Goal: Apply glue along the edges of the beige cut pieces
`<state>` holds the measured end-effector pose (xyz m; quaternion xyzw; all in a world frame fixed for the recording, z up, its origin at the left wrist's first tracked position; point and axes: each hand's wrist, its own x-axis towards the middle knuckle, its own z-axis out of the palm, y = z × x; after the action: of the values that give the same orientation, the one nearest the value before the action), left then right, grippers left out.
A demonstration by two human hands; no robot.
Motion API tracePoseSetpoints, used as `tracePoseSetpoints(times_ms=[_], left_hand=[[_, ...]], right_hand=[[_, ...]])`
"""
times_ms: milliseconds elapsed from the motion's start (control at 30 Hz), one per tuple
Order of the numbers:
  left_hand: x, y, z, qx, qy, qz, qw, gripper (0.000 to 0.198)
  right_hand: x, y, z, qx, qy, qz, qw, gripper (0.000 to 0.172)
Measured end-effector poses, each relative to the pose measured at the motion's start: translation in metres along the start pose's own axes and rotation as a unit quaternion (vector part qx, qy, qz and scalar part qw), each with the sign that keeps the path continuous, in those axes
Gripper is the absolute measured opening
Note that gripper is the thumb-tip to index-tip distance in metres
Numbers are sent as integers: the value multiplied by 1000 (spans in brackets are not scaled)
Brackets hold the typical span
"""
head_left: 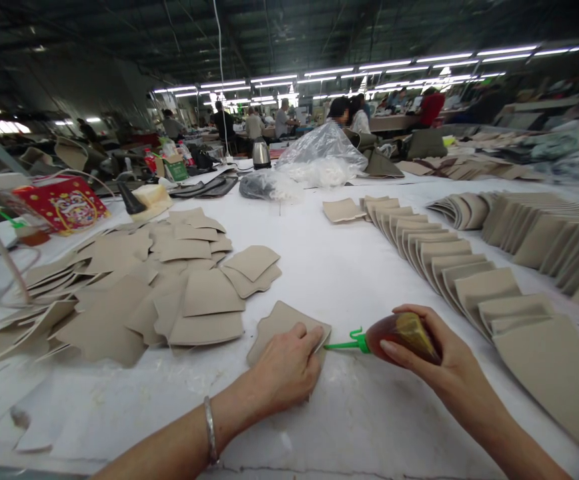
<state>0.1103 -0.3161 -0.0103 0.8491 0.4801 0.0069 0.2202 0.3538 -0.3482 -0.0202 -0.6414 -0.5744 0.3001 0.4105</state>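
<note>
Beige piece [280, 321] under left grip [287, 367], pinched at right edge, right grip [442, 350] wrapped around amber bottle [397, 335], green nozzle [347, 344] at that edge, bare table [304, 257] ahead

2 forearms [169, 440] angled inward: left grip [285, 365] palm-down, fingers [313, 337] curled; right grip [444, 350] rounded, thumb [405, 357] extended.

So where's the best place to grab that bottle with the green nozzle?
Probably around the rounded body of the bottle, from the person's right, where the right hand holds it. It is nearly level, its thin green nozzle pointing left at the beige piece under the left hand, so that end seems best left free.
</note>
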Motion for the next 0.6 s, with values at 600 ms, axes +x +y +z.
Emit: tracePoseSetpoints(times_ms=[600], left_hand=[[0,-3,5,-12,-8,-4,1000,49]], right_hand=[[-21,-9,6,76,-67,21,995,47]])
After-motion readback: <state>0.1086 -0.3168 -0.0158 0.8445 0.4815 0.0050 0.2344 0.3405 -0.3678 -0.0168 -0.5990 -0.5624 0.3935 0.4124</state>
